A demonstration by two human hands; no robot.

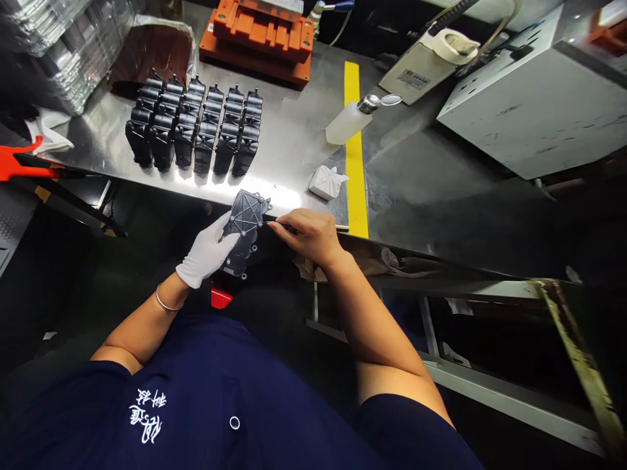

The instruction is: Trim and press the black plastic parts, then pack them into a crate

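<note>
My left hand [208, 253], in a white glove, grips a black plastic cover [247, 214] by its left side, thumb across its face. Crossed ribs and several small screw lugs along the edge show on the cover, which I hold tilted just off the front edge of the metal bench. My bare right hand [309, 235] is closed around a slim, pen-like tool [341, 228]. Its dark thin tip points at the cover's right edge; whether it touches cannot be made out. The fingers hide most of the tool's length.
Several black moulded parts [196, 127] stand in rows on the steel bench [287, 137]. Behind them sits an orange fixture [259, 39]. A white bottle [347, 124] and a folded white cloth [327, 182] lie beside yellow tape [357, 176]. A grey metal box [529, 98] occupies the right.
</note>
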